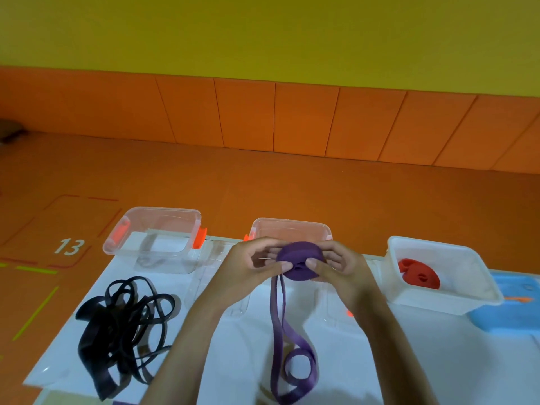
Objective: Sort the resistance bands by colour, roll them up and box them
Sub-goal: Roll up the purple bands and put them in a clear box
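On a white table (239, 361), a tangle of black bands (122, 331) lies at the left, just in front of a lidless clear box (152, 238). At centre, the left hand (251, 267) and right hand (336, 267) pinch a partly rolled purple band (298, 258) between thumbs and curled fingers, holding it in front of a second clear box (292, 228). Its loose tail trails down and loops on the tabletop. At the right, a rolled red band (418, 273) sits inside a white box (438, 301).
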A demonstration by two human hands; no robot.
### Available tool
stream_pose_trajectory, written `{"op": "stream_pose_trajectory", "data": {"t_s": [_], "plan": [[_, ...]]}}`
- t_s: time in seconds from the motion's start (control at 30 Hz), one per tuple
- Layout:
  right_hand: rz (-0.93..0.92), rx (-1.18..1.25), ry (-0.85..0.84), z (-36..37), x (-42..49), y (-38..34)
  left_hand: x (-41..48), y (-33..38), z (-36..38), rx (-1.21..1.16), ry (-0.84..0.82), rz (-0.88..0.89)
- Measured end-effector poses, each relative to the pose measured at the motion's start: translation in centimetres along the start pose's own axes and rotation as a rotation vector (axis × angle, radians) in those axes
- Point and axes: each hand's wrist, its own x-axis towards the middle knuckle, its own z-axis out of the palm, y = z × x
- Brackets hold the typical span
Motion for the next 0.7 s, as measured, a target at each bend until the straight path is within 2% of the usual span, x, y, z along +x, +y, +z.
{"op": "stream_pose_trajectory", "data": {"t_s": [0.07, 0.13, 0.23, 0.3, 0.37, 0.47, 0.53, 0.63, 0.7], "plan": [[0.02, 0.161, 0.026, 0.4, -0.3, 0.4, -0.1, 0.0, -0.2, -0.036, 0.016, -0.01], [0.055, 0.199, -0.02, 0.4, -0.5, 0.6, -0.2, 0.0, -0.7, -0.037, 0.001, -0.029], [0.056, -0.132, -0.141, -0.2, -0.4, 0.5, -0.3, 0.0, -1.3, 0.048, -0.037, -0.045], [0.033, -0.262, -0.143, -0.4, -0.3, 0.4, -0.4, 0.0, -1.2, 0.057, -0.041, -0.046], [0.008, -0.168, -0.08, -0.1, -0.4, 0.5, -0.5, 0.3, -0.9, -0.008, 0.0, -0.03], [0.034, 0.098, 0.035, 1.1, -1.1, 0.6, -0.6, 0.6, -0.8, -0.062, 0.079, 0.0], [0.071, 0.185, 0.003, 2.0, -1.6, 0.7, -0.8, 0.8, -1.2, -0.054, 0.081, 0.007], [0.038, -0.03, -0.099, 2.7, -1.9, 0.3, -1.1, 0.9, -1.9, 0.017, 0.006, -0.001], [0.011, -0.164, -0.043, 2.6, -1.8, -0.4, -1.4, 0.9, -2.1, 0.072, -0.038, 0.015]]}}
